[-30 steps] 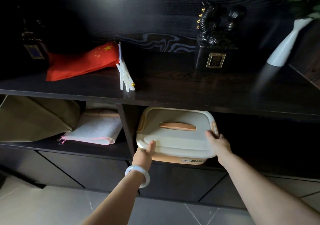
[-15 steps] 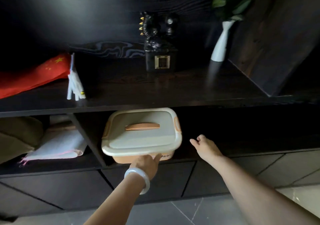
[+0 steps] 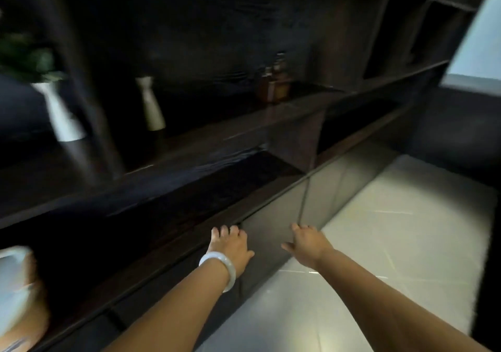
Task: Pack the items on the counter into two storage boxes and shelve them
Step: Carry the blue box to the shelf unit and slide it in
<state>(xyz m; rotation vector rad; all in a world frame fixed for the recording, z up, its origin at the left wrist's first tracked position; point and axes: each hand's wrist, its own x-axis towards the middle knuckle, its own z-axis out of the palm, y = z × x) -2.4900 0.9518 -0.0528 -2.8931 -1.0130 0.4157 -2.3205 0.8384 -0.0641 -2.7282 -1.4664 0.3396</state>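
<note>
Head view, blurred and tilted. Lower centre: the left hand (image 3: pixel 230 246), with a pale bangle (image 3: pixel 219 266) on its wrist, hangs with fingers loosely curled and holds nothing; the right hand (image 3: pixel 307 244) beside it is spread open and empty. Both lie before the dark lower shelf (image 3: pixel 189 202). Lower left edge: the storage box (image 3: pixel 16 294), cream lid over an orange base, sits in that shelf, well apart from the hands. Upper left: two white vases (image 3: pixel 61 115) on the upper shelf.
</note>
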